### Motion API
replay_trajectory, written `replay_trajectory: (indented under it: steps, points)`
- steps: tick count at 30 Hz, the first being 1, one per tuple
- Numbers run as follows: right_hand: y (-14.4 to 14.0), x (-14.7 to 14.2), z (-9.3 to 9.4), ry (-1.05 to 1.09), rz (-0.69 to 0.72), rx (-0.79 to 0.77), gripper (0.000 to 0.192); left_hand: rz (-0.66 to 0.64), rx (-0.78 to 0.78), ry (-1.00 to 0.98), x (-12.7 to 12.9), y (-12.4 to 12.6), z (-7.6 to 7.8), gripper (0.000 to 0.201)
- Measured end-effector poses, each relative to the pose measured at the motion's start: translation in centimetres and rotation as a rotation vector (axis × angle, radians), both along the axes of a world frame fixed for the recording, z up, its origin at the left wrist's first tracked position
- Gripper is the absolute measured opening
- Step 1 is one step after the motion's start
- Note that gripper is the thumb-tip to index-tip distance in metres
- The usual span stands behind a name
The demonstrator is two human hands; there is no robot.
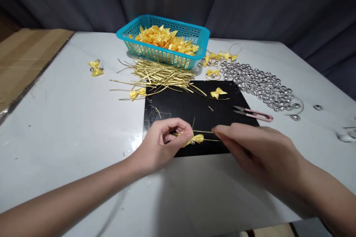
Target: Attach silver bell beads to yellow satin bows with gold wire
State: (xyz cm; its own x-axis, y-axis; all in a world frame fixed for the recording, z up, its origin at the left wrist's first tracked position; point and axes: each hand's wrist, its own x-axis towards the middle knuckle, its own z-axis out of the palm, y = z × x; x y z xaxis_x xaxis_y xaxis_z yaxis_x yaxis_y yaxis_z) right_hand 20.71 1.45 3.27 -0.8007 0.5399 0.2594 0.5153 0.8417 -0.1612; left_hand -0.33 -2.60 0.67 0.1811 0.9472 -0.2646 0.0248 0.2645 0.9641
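My left hand (164, 140) pinches a small yellow ribbon bow (196, 139) over the near edge of a black mat (194, 113). A thin gold wire tie (204, 132) runs from the bow to the right, and the fingertips of my right hand (250, 144) grip its ends. A small silver bead seems to hang under the bow, partly hidden by my fingers. Another yellow bow (218, 93) lies on the far part of the mat.
A turquoise basket (164, 52) of yellow bows stands at the back. In front of it lies a heap of gold wire ties (161, 76). Silver beads (261, 86) are spread at right. Pink thread snips (254, 113) lie on the mat's right edge. Loose bows (95, 68) lie at left.
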Motion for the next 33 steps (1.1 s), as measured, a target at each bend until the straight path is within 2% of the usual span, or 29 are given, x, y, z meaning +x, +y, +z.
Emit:
replay_trajectory:
  steps: [2,6,9,14,16,18,20,22,24,27,29,31,33]
  points:
    - [-1.0,0.2,0.1,-0.023,0.01,0.049,0.016,0.003,-0.003,0.008,0.1,0.0,0.0,0.02]
    - [-2.4,-0.3,-0.1,-0.007,0.144,0.194,0.019,0.002,0.001,0.003,0.2,-0.2,0.0,0.019]
    - [-3.1,-1.2,-0.6,-0.005,0.208,0.211,0.026,-0.018,0.012,-0.003,0.3,-0.3,0.0,0.018]
    - [-3.2,-2.5,-1.8,0.033,0.189,0.178,0.026,-0.013,0.033,-0.006,0.3,-0.2,0.1,0.016]
    - [-3.2,-2.7,-2.1,0.085,0.173,0.055,0.025,-0.01,0.041,-0.008,0.3,-0.2,0.1,0.015]
    - [-3.2,-2.8,-2.0,0.14,0.134,-0.183,0.019,-0.001,0.041,0.004,0.3,-0.2,0.2,0.015]
    - [-3.3,-2.7,-1.7,0.177,0.044,-0.458,0.012,0.012,0.039,0.022,0.3,-0.2,0.2,0.015]
    - [-3.3,-2.6,-1.3,0.241,-0.109,-0.634,0.013,0.022,0.038,0.035,0.3,-0.2,0.2,0.015]
    - [-3.2,-2.6,-1.0,0.362,-0.299,-0.65,0.019,0.02,0.04,0.04,0.3,-0.3,0.2,0.015]
    - [-2.5,-3.1,-0.6,0.564,-0.508,-0.632,0.015,0.0,0.054,0.035,0.3,-0.3,0.1,0.016]
    - [-1.8,-3.6,-0.3,0.618,-0.536,-0.803,0.017,-0.017,0.067,0.023,0.4,-0.3,0.0,0.016]
    - [-1.2,-4.2,-0.1,0.612,-0.507,-1.041,0.018,-0.03,0.075,0.008,0.4,-0.3,-0.1,0.016]
    - [-0.7,-4.6,0.0,0.616,-0.474,-1.193,0.018,-0.031,0.068,-0.001,0.4,-0.2,-0.2,0.017]
